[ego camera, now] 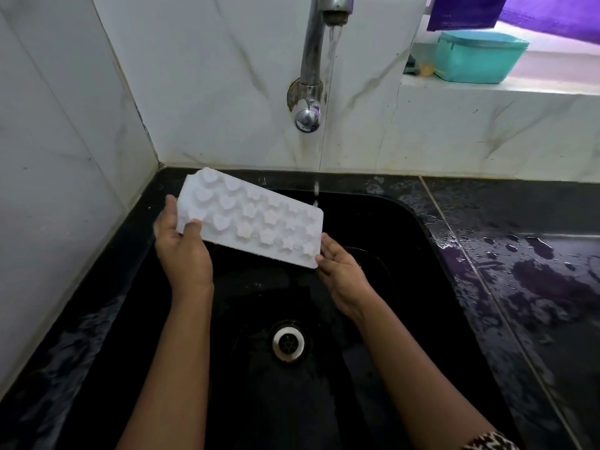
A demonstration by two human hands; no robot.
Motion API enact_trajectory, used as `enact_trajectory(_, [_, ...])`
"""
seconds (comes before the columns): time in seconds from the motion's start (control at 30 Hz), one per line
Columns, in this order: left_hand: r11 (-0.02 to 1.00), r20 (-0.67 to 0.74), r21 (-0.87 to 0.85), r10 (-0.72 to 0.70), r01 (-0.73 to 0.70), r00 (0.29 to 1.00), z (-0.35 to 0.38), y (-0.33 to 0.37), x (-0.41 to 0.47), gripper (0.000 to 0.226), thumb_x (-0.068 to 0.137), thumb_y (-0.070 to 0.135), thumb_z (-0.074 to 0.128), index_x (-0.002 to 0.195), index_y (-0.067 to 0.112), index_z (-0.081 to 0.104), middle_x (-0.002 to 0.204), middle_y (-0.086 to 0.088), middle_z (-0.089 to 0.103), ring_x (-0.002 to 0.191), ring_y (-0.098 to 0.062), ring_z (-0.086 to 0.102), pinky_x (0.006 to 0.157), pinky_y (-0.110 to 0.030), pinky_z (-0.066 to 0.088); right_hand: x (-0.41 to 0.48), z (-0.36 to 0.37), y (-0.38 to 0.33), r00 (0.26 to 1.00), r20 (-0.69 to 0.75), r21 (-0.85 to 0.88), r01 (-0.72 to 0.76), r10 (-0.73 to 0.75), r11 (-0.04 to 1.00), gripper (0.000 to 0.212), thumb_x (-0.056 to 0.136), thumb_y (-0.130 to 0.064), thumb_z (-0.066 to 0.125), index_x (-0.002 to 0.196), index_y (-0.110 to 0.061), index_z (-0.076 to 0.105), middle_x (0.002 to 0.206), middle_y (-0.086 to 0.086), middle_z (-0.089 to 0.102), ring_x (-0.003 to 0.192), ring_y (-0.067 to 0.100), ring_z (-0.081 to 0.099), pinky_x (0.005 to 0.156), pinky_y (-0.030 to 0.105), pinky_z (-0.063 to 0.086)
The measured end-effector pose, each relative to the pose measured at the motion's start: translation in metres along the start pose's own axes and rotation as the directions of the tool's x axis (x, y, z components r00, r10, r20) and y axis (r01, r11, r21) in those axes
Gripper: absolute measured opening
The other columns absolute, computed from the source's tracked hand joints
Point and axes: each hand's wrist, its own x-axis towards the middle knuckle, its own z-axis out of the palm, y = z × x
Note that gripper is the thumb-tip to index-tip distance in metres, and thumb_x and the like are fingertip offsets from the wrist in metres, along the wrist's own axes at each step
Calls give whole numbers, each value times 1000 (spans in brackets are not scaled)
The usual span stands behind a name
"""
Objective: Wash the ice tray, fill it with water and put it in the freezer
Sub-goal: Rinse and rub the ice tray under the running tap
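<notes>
Reaching out over a black sink (406, 287) are two bare arms. A bit of patterned sleeve (490, 441) shows low on the right arm. Between the arms, down in the sink, is a round drain (288, 342).

Farther out, both hands hold a white ice tray (256, 219) above the sink. The left hand (181, 251) grips the left end, with its thumb on top and its fingers under. The right hand (341, 274) holds the near right corner, thumb at the edge. The tray is tilted, and its left end is farther away. Little heart and flower shapes show on the side facing up.

To the right is a dark counter (519, 238) with water drops on it.

A thin stream of water (332, 50) falls just beside the tray's far right corner. It comes from a metal tap (313, 43) on the white wall.

Far back on the right, a teal box (477, 56) sits on a white ledge (487, 89). A purple cloth (464, 11) hangs above it.
</notes>
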Motion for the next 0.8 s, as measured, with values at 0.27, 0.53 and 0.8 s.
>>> enact_trajectory(0.27, [970, 74, 161, -194, 181, 978, 4, -25, -7, 51, 88, 10, 45, 138, 17, 53, 136, 1, 55, 119, -15, 56, 103, -32, 46, -3, -17, -26, 967, -201, 24, 163, -155, 986, 47, 94, 7, 45, 139, -3, 40, 134, 7, 54, 117, 15, 54, 101, 32, 44])
enact_trajectory(0.53, [758, 315, 107, -640, 644, 701, 36, -48, -59, 39, 96, -1, 44, 131, 14, 50, 107, -4, 61, 96, -21, 58, 73, -32, 48, -10, -63, -49, 833, -402, -10, 412, -380, 911, 36, 90, 7, 53, 125, 0, 55, 110, -1, 65, 97, 4, 64, 94, 26, 49])
enact_trajectory(0.8, [530, 455, -198, -695, 824, 557, 35, -51, -55, 75, 95, 66, 28, 148, 14, 37, 152, -7, 39, 139, -40, 35, 112, -63, 23, -10, -73, -43, 783, -427, -70, 471, -453, 880, 37, 87, 6, 56, 88, -26, 74, 93, -9, 72, 93, 11, 65, 84, 28, 52])
